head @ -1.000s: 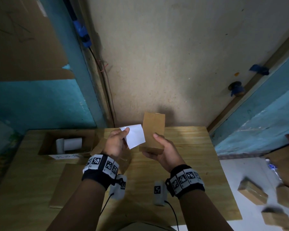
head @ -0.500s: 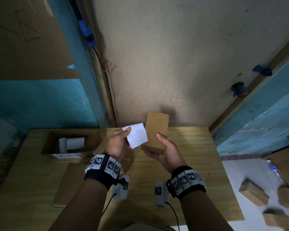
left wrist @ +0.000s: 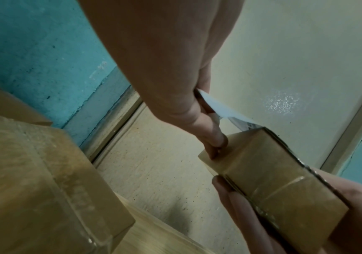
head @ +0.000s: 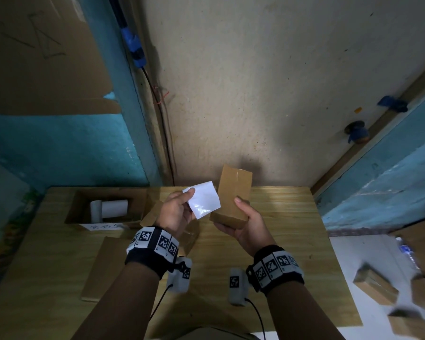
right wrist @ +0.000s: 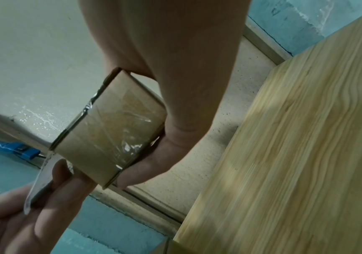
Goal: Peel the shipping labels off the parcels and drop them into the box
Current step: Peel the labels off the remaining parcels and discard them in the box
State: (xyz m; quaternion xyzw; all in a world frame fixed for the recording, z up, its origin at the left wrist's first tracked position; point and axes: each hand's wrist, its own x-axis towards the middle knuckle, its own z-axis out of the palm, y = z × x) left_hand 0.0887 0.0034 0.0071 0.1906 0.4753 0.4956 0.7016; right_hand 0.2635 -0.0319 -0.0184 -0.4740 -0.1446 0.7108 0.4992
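Observation:
My right hand (head: 241,217) grips a small brown taped parcel (head: 233,195) upright above the wooden table (head: 292,229); the same parcel (right wrist: 112,130) fills the right wrist view. My left hand (head: 179,207) pinches a white shipping label (head: 204,202) by its upper left corner, just left of the parcel. In the left wrist view the label (left wrist: 225,111) still meets the parcel (left wrist: 269,173) at one top edge. An open cardboard box (head: 79,207) at the table's far left holds rolled white labels (head: 113,208).
A flat cardboard piece (head: 103,263) lies on the table's left half, and another brown parcel (head: 155,212) sits behind my left hand. Several parcels (head: 375,285) lie on a white surface to the right. A beige wall stands close behind the table.
The label and parcel have risen slightly, and the label has swung a little further from the parcel's face. Both hands keep their holds.

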